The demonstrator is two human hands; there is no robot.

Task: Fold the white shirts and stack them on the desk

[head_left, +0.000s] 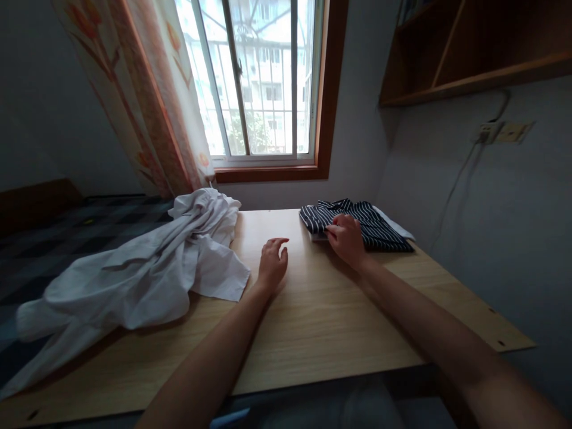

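A folded dark shirt with white stripes [370,223] lies at the far right of the wooden table [313,322], on top of something white. My right hand [345,237] rests on its near left edge, fingers curled against the cloth. My left hand [272,262] hovers just over the bare table top in the middle, fingers loosely apart and holding nothing. A crumpled white garment [147,268] sprawls over the left part of the table, its hem close to my left hand.
A window [259,77] with a patterned curtain [152,95] is behind the table. A wooden shelf [469,53] hangs on the right wall above a socket with a cable [487,132]. A bed with dark checked bedding [53,238] lies left.
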